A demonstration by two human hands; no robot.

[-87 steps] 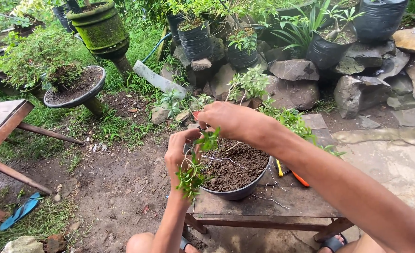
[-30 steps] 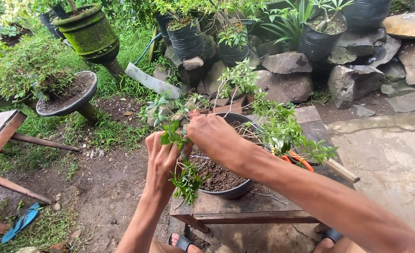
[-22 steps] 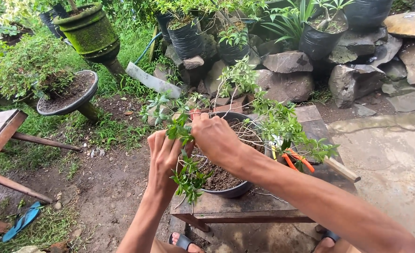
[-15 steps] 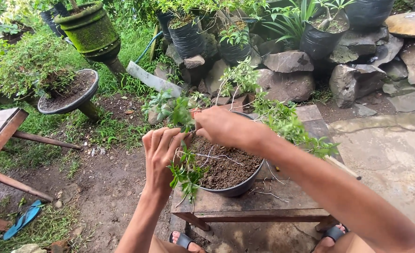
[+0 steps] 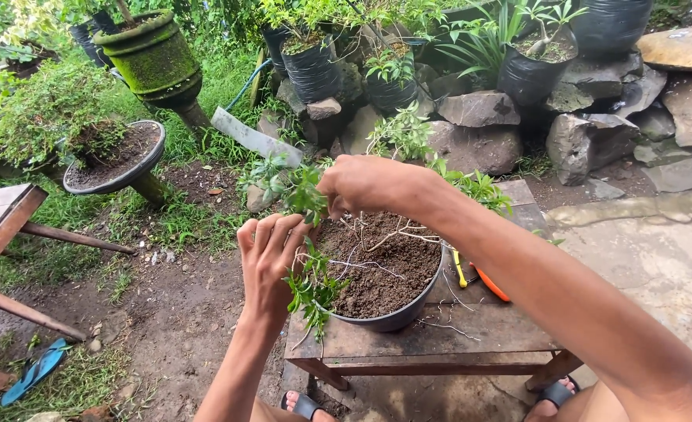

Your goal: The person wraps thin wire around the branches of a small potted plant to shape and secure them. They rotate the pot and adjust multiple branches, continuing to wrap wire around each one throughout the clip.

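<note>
Resting on a small wooden table point(image 5: 471, 332), a dark round pot point(image 5: 397, 316) of bare soil, with thin twigs and leafy shoots point(image 5: 307, 191) rising from it. Over the pot's far left rim, right hand point(image 5: 365, 184) pinched shut on a leafy shoot. At the pot's left edge, left hand point(image 5: 272, 258) with fingers straight and close together, palm against drooping leaves point(image 5: 315, 289); grip not clear. Just right of the pot, orange-handled pliers point(image 5: 483, 277) lying flat. Well left of the pot, a shallow bowl planter point(image 5: 115, 156) on grass.

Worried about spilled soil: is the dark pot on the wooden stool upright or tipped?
Upright: the pot sits flat on the stool, soil level inside.
</note>
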